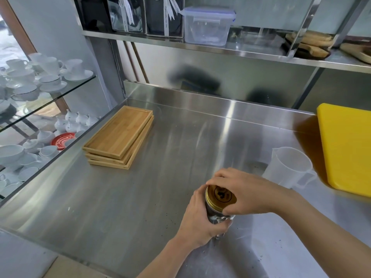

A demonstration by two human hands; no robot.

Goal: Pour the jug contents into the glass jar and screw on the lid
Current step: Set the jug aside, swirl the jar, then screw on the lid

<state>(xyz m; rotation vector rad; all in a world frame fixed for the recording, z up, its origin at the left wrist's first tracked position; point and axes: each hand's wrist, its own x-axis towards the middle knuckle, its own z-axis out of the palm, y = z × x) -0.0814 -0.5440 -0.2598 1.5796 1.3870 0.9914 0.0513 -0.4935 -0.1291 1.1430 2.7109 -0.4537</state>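
- Far left on the steel surface [124, 197]: stacked bamboo trays [120, 137], well apart from the work.
- Left hand [200, 219] wrapped round the glass jar [217, 216], fingers closed on its wall, bracing it upright near the front edge.
- Gold lid [220, 197] seated on the jar mouth; right hand [247, 193] capping it from above, fingers closed on the rim (probably the screwing-on step).
- Glass likely rigid, smooth and breakable, fairly heavy when filled; best held low on the wall, lid turned by its ribbed edge.
- Right: translucent jug [289, 167] standing near, seemingly empty; yellow board [345, 145] just beyond.
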